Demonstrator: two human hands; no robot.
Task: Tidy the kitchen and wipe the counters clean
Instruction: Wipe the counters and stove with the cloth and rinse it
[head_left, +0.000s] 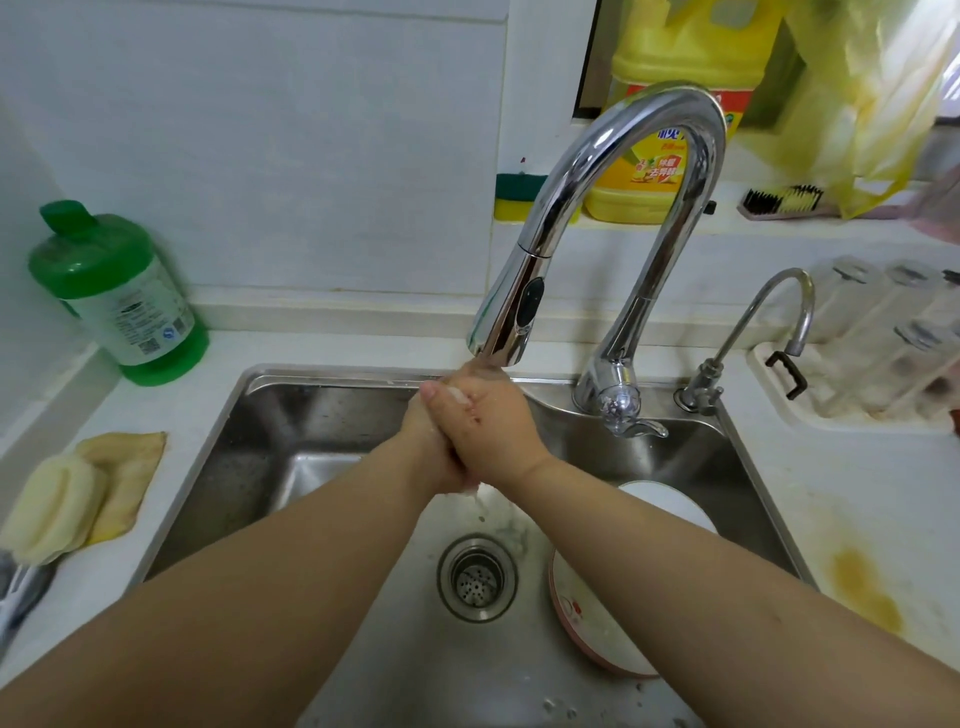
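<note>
both hands are clasped together under the spout of the tall curved chrome faucet, above the stainless steel sink: the right hand lies on top, wrapped over the left hand, fingers closed on each other and holding nothing else, with water dripping off below them. the white counter lies to either side of the arms, well apart from the hands, and carries a yellow-brown stain at the right of the sink. on the left counter rest a pale yellow sponge on a yellowish folded cloth, with a green plastic bottle behind them. under the right forearm, a white plate and a pink-rimmed dish lean in the sink beside the round metal drain strainer. a small thin chrome tap stands right of the faucet; a big yellow detergent jug sits on the ledge behind.
</note>
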